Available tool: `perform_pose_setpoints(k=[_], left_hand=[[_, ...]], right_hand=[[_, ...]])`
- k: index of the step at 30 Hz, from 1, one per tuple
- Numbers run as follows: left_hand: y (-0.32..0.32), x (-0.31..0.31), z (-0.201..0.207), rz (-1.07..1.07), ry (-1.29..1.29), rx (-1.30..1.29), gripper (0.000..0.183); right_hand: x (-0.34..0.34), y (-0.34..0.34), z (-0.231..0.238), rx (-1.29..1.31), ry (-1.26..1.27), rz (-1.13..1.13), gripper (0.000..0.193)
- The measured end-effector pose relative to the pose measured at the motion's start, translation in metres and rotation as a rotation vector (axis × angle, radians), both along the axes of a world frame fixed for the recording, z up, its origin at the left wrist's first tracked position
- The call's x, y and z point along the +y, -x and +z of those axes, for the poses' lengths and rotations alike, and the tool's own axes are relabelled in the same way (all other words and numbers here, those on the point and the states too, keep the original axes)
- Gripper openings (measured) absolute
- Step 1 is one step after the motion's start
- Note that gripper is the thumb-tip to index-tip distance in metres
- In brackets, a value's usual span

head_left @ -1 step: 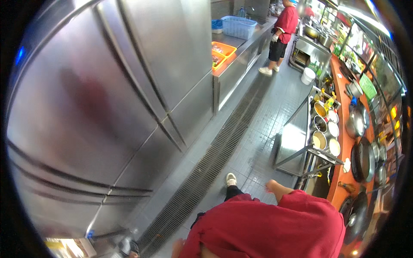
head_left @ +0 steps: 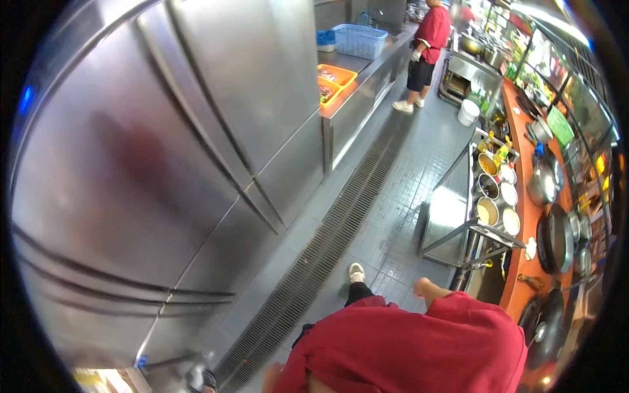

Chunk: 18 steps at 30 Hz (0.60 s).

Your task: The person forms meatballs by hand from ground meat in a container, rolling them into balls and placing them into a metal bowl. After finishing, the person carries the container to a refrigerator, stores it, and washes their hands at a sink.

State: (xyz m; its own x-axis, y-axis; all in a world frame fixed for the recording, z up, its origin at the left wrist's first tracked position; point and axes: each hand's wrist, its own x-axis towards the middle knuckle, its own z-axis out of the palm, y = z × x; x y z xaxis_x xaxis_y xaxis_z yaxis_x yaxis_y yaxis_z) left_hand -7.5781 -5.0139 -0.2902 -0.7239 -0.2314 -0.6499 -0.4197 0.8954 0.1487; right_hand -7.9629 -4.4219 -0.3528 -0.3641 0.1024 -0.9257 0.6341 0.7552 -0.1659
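My right hand (head_left: pixel 424 287) hangs in front of me at the end of a red sleeve, above the tiled floor. Its fingers are small and smeared, and I see no object in it. Low in the picture, my left hand (head_left: pixel 272 378) shows beside my red shirt, partly cut off and blurred, with its fingers not discernible. Nearest to my right hand is a metal rack cart (head_left: pixel 452 243) carrying several round containers, including a pot of pale contents (head_left: pixel 487 211). One of my white shoes (head_left: pixel 356 273) is on the floor ahead.
Tall steel cabinets (head_left: pixel 196 164) line the left. A drain grate (head_left: pixel 327 252) runs along the aisle. On the right, an orange counter (head_left: pixel 521 262) bears pans. Farther ahead are a white bucket (head_left: pixel 468 112), orange trays (head_left: pixel 337 76), a blue basket (head_left: pixel 360 40) and a person in red (head_left: pixel 432 29).
The view has shifted slightly. My right hand and shoe appear a little farther right in the picture; the person ahead stays in place.
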Motion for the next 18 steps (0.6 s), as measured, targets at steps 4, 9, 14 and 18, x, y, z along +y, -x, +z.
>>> perform_pose_setpoints(k=[4,9,14,18], left_hand=[[0.072,-0.021,0.011,-0.126,0.045,-0.253,0.029],[0.247,0.012,0.126,0.044,-0.254,-0.179,0.025],[0.427,0.061,0.091,1.16,-0.742,0.089,0.029],[0.562,0.115,0.09,1.031,-0.792,0.094,0.032]], right_hand=[[0.072,-0.061,-0.044,-0.216,0.083,-0.509,0.024],[0.039,-0.01,-0.018,-0.044,0.253,-0.852,0.023],[0.058,0.119,0.049,0.247,0.37,-0.737,0.025],[0.08,0.233,0.118,0.495,0.399,-0.775,0.024]])
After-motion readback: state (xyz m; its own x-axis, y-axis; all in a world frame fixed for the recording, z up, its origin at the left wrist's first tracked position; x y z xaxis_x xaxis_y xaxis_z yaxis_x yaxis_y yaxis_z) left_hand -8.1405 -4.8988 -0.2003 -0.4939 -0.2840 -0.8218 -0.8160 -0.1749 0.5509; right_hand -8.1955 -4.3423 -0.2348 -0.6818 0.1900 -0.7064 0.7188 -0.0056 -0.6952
